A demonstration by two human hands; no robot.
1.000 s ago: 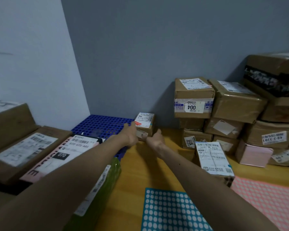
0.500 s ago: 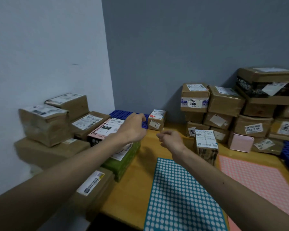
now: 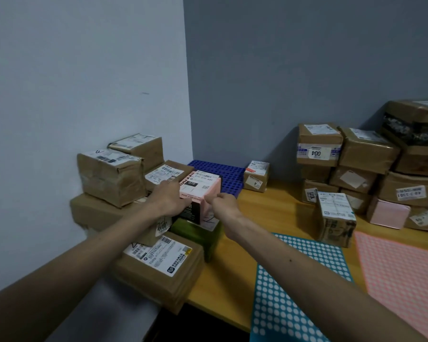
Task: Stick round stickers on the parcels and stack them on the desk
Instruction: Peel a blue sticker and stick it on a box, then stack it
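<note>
A pink parcel [image 3: 201, 191] with a white label and a black "070" tag lies on top of a green parcel [image 3: 198, 234] at the desk's left edge. My left hand [image 3: 168, 198] grips its left near side, fingers over the top edge. With curled fingers, my right hand [image 3: 221, 203] holds its right near corner. A small brown parcel [image 3: 256, 180] stands alone at the back of the desk [image 3: 269, 213]. A blue sheet of round white stickers [image 3: 294, 280] lies in front of me, with a pink sticker sheet [image 3: 400, 267] to its right.
Brown parcels [image 3: 109, 176] are piled along the left wall, one large flat box [image 3: 158, 270] nearest me. A tall stack of parcels [image 3: 319, 144] fills the back right. An upright parcel [image 3: 335, 218] stands by the sticker sheets. A blue perforated tray [image 3: 218, 174] sits in the corner.
Both hands left the small brown parcel at the back, drew back to the left and closed on the pink parcel. My view pulled back and turned left.
</note>
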